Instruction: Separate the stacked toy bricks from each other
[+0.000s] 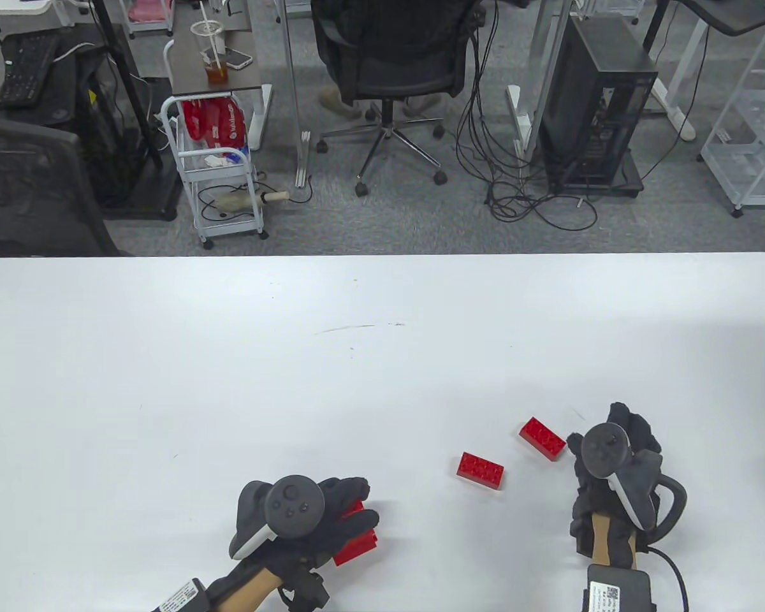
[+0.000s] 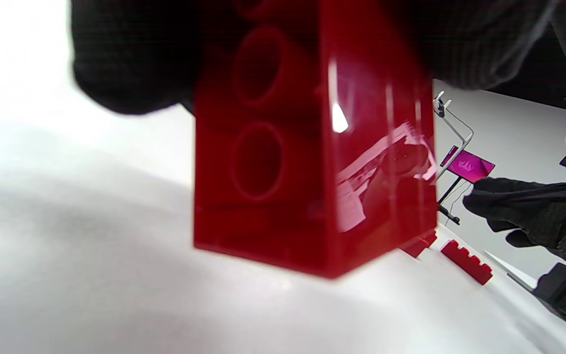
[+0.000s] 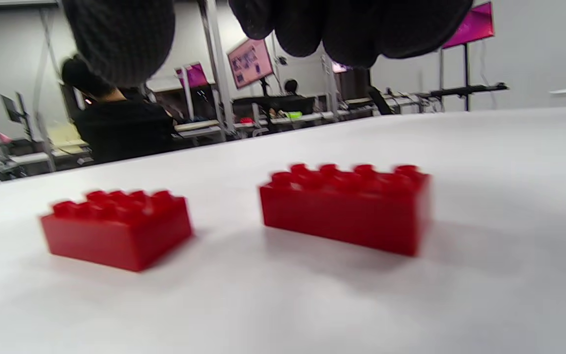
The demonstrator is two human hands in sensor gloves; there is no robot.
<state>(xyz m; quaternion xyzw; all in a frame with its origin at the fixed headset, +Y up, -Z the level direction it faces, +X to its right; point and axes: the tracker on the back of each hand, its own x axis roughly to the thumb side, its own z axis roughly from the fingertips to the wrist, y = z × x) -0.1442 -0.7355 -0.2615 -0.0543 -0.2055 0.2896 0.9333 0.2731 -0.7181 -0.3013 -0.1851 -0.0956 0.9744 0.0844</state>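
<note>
Meanwhile the left hand [image 1: 331, 510] grips a red brick stack [image 1: 357, 540], while the right hand [image 1: 612, 472], fingers loosely curled, holds nothing beside two loose bricks [image 1: 480, 470] on the tabletop [image 1: 229, 357].

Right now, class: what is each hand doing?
Left hand: grips stacked red plastic toy bricks.
Right hand: open, holding nothing, beside two loose red bricks.

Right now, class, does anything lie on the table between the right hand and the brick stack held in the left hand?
Yes. Two loose red bricks lie in that stretch: one just beside the right hand, another further toward the left hand, which holds the brick stack. The bricks lie apart.
</note>
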